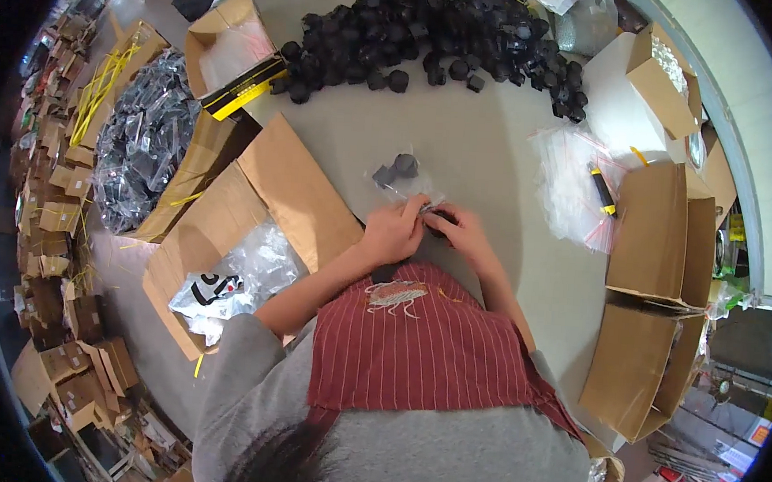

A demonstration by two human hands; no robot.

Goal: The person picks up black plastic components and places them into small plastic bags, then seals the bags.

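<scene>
- Plastic bag, small and clear, sits on the table right in front of the person, with a couple of dark pieces in its far part.
- Left hand has thumb and fingers pinched on the bag's near end, pretty much closed up.
- Right hand is just beside it, fingertips curled in and pinching the same end. Some dark bit shows at those fingers, too small to tell what.
- Striped apron is close under both wrists, so not much room on the near side.
- Open carton on the left has its flap edge reaching near the left forearm. Crumpled packaging in it carries bold black print with a red spot, too creased to make out.
- Grey tabletop gives the hands most of their room, ahead and to the right.
- Flat clear bags lie well off to the right, a yellow-and-black cutter on top, near a cardboard box.
- Farther left, another box has a black-and-yellow printed band, lettering too small for me.
- Black parts are heaped along the far side.
</scene>
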